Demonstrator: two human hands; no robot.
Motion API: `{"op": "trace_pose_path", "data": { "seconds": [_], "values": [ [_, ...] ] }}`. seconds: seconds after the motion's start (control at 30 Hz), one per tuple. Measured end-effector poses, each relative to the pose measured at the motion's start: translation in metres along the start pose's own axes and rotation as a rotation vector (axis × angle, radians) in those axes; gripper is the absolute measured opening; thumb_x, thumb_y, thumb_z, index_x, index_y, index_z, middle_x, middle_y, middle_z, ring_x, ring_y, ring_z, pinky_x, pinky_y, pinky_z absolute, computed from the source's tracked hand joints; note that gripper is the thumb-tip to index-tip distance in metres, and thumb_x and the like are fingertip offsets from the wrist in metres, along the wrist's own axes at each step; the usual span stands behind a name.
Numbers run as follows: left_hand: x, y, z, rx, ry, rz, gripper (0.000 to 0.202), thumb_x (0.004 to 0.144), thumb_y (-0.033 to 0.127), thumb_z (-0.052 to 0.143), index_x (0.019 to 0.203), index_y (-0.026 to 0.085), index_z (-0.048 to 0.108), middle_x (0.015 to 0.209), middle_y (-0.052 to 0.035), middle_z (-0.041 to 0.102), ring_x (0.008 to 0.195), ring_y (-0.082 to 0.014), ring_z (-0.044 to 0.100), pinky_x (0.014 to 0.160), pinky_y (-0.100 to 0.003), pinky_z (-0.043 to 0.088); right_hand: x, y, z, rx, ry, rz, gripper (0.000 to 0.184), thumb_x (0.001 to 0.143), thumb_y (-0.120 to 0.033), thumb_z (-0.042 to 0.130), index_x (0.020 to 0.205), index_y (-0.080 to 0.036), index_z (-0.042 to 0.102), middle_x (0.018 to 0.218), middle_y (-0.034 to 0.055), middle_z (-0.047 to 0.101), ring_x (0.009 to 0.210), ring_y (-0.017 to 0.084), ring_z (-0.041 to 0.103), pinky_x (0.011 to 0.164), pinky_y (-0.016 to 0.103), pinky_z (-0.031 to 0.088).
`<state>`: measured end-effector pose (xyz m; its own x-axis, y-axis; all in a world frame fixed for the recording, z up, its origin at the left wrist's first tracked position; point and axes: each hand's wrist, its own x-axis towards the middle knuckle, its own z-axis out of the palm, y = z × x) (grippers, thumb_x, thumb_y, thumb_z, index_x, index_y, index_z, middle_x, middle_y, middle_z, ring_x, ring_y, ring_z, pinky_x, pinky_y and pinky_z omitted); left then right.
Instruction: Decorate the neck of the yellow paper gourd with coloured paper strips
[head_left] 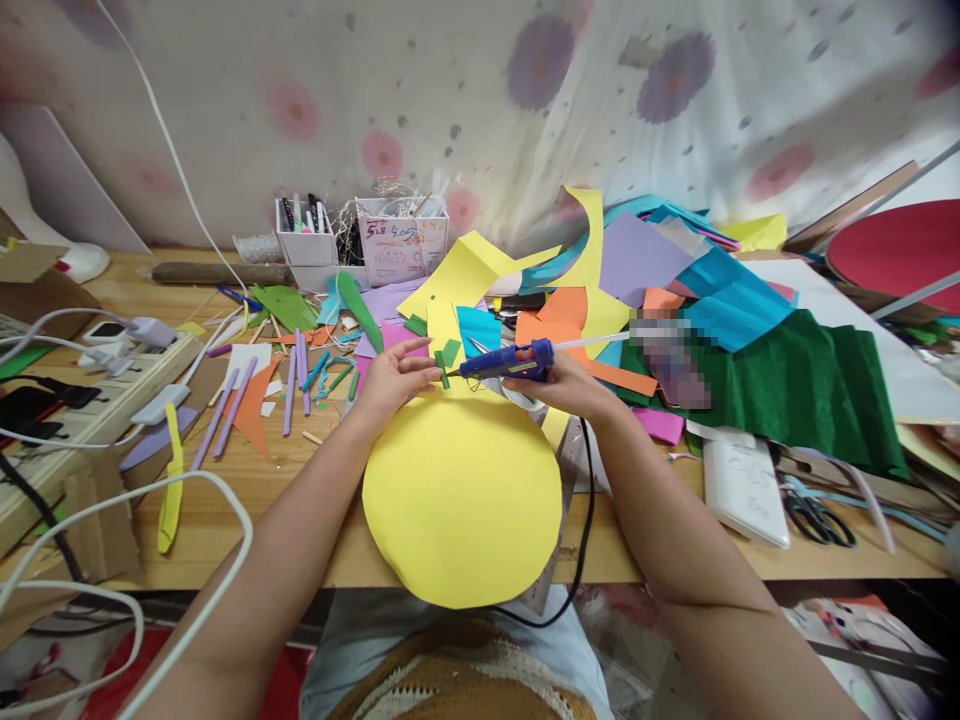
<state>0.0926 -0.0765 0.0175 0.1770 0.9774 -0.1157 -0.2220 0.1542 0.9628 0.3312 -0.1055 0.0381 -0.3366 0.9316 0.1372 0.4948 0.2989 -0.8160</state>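
Note:
My right hand (564,385) is closed round a blue glue gun (504,363), nozzle pointing left. The nozzle tip meets a small green paper strip (442,368) that my left hand (391,378) pinches at the far edge of a large yellow paper circle (461,500). The circle lies flat on the wooden table (300,500) and hangs over its near edge. A black cord (583,520) runs from the gun down off the table.
Coloured paper sheets (637,260) and green felt (795,390) pile up at the right. Purple strips (292,385) and scraps lie left. Pen boxes (304,235) stand at the back. A power strip (90,400) with white cables sits far left; scissors (814,515) lie right.

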Motion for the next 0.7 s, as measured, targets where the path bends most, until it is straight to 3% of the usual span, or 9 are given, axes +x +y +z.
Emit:
{"op": "trace_pose_path", "data": {
  "seconds": [0.2,0.37,0.47,0.57,0.7],
  "values": [
    [0.002,0.000,0.000,-0.042,0.040,0.018,0.054,0.047,0.015,0.080,0.099,0.015,0.063,0.068,0.0027,0.063,0.059,-0.0093,0.060,0.058,-0.023,0.050,-0.004,0.005,-0.012,-0.028,0.048,0.109,0.038,0.068,-0.047,0.066,0.091,-0.017,0.066,0.077,0.0031,0.064,0.068,0.017,0.058,0.059,0.027,0.045],
    [0.005,-0.001,-0.003,-0.151,0.043,0.054,0.044,0.051,0.014,0.078,0.092,0.016,0.064,0.067,0.0038,0.062,0.060,-0.0081,0.061,0.062,-0.022,0.051,0.000,0.027,-0.024,0.046,0.490,0.258,0.044,0.067,-0.054,0.062,0.084,-0.014,0.064,0.069,0.0051,0.062,0.053,0.012,0.049,0.048,0.026,0.039],
    [0.005,-0.001,-0.003,-0.214,0.064,0.057,0.040,0.051,0.011,0.076,0.089,0.015,0.062,0.066,0.0046,0.061,0.060,-0.0077,0.061,0.062,-0.022,0.051,0.006,0.055,-0.023,-0.041,0.658,0.324,0.045,0.065,-0.056,0.062,0.083,-0.015,0.063,0.074,0.0079,0.064,0.061,0.017,0.055,0.053,0.029,0.042],
    [0.004,0.000,-0.002,-0.249,0.101,0.032,0.039,0.052,0.008,0.075,0.086,0.015,0.059,0.065,0.0044,0.061,0.059,-0.0079,0.061,0.059,-0.021,0.051,0.012,0.075,-0.017,-0.186,0.572,0.377,0.044,0.068,-0.055,0.058,0.088,-0.016,0.064,0.082,0.0103,0.067,0.074,0.023,0.061,0.062,0.033,0.045],
    [0.004,0.001,0.000,-0.271,0.094,0.007,0.038,0.052,0.007,0.075,0.084,0.016,0.055,0.063,0.0045,0.061,0.056,-0.0080,0.060,0.056,-0.021,0.050,0.017,0.082,-0.010,-0.327,0.427,0.374,0.045,0.072,-0.059,0.053,0.089,-0.018,0.064,0.088,0.0101,0.067,0.082,0.025,0.061,0.068,0.033,0.045]
  ]
}}
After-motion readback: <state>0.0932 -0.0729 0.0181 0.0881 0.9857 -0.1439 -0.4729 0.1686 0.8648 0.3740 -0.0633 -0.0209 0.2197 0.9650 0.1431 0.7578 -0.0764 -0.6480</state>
